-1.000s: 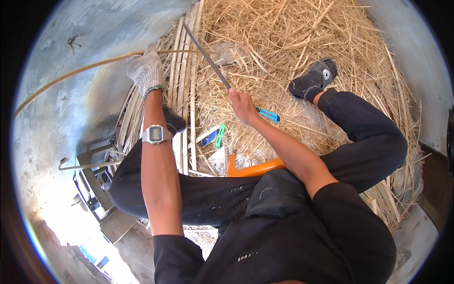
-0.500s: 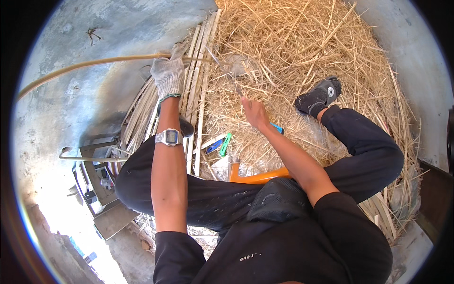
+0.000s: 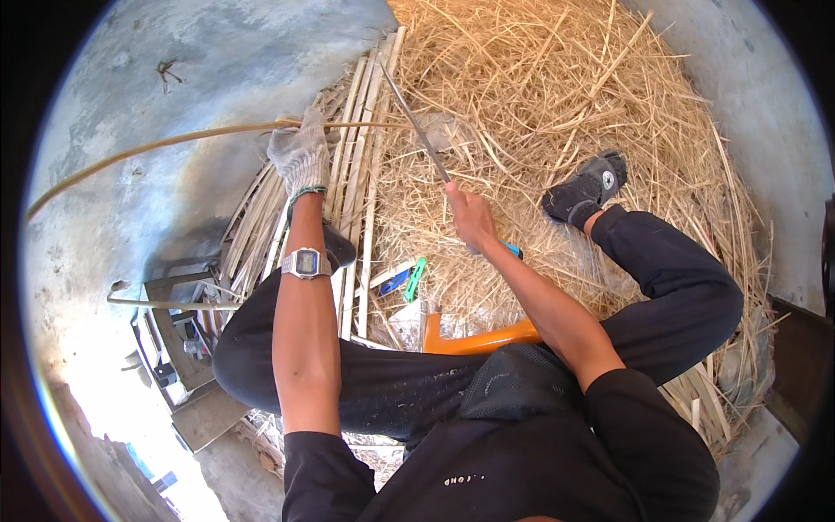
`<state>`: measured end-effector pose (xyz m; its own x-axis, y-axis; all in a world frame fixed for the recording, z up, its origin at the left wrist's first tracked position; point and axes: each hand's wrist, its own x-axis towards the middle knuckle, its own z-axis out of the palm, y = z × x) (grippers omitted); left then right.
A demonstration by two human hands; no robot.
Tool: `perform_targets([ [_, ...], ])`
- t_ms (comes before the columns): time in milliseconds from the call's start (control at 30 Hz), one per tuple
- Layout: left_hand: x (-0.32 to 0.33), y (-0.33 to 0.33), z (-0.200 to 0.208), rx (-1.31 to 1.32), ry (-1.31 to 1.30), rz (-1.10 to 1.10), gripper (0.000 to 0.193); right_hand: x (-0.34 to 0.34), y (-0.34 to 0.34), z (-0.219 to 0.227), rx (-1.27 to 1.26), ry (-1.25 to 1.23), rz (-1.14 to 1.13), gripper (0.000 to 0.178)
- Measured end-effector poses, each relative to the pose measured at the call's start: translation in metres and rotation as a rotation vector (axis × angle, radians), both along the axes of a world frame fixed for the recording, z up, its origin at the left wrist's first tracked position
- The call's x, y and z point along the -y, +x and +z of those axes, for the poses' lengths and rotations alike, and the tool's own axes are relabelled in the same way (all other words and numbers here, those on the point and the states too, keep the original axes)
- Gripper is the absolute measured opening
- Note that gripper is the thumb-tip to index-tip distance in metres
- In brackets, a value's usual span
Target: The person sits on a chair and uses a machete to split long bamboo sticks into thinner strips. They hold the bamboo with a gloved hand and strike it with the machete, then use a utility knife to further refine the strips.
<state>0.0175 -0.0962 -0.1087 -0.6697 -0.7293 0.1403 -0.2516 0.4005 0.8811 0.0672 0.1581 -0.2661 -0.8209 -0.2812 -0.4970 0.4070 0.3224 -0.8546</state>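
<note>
My left hand [image 3: 298, 157], in a grey knitted work glove, is closed around a long, thin bamboo strip [image 3: 174, 140]. The strip bows away to the left along the wall, and its short end points right over the straw. Bare and closed, my right hand [image 3: 470, 217] grips a long, narrow-bladed knife [image 3: 416, 127]. Its blade slants up and to the left, with the tip above the stacked slats. The knife's handle is mostly hidden in my fist. Blade and strip come close near the strip's right end; whether they touch I cannot tell.
Long split bamboo slats [image 3: 355, 165] lie beside my left foot. Shredded straw [image 3: 557, 87] covers the floor ahead. Near my lap are a green clip-like tool [image 3: 415, 279], a blue one [image 3: 393, 283] and an orange bar [image 3: 483, 338]. A wooden frame [image 3: 187, 348] stands at left.
The knife blade, blurred before, now shows sharply and angles up-left. My left hand has shifted slightly left and down with the strip, whose right end sits a little lower.
</note>
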Motion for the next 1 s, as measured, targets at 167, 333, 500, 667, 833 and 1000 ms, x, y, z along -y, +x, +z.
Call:
perform_targets([
  [167, -0.001, -0.016, 0.002, 0.163, -0.077, 0.016, 0.029, 0.004, 0.006, -0.023, -0.078, -0.079, -0.096, 0.061],
  [333, -0.03, -0.03, 0.028, 0.334, -0.256, 0.128, 0.029, 0.003, -0.003, -0.014, -0.087, -0.2, -0.158, 0.057],
  [500, -0.018, -0.033, 0.011, 0.292, -0.413, 0.132, 0.036, 0.0, 0.0, -0.02, -0.106, -0.154, -0.098, 0.062],
  [667, -0.046, -0.037, 0.037, 0.325, -0.332, 0.052, 0.037, -0.015, 0.004, -0.066, 0.263, 0.047, -0.118, 0.064],
  [833, -0.011, -0.049, -0.001, 0.362, -0.364, 0.132, 0.04, -0.017, 0.003, -0.027, 0.125, 0.106, -0.04, 0.072],
  [1000, -0.026, -0.043, 0.022, 0.35, -0.248, 0.128, 0.038, -0.007, 0.0, -0.034, -0.034, 0.057, -0.033, 0.072],
])
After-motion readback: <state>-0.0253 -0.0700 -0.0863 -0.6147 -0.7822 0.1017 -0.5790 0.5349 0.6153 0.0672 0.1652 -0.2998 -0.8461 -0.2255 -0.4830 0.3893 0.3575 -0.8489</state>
